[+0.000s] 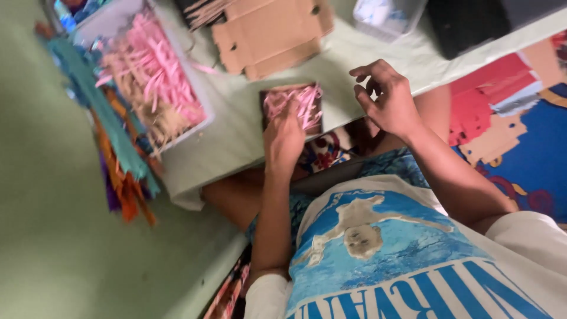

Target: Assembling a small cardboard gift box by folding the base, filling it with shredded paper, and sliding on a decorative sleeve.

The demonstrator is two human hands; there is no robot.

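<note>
A small brown box [293,106], filled with pink paper shreds, sits near the front edge of the pale green table [348,59]. My left hand [283,139] rests on the near side of the box, fingers pressing down into the shreds. Just to the right of the box, my right hand [387,97] hovers above the table with its fingers apart and curled, nothing visible in it. Both forearms reach up from my white and blue printed shirt [401,254].
A white bin [199,87] heaped with pink and tan paper shreds stands at the left. Flat cardboard blanks [271,35] lie behind the box. A clear container [387,15] and a black object [466,20] sit at the back right. Coloured paper strips [112,147] hang at the left.
</note>
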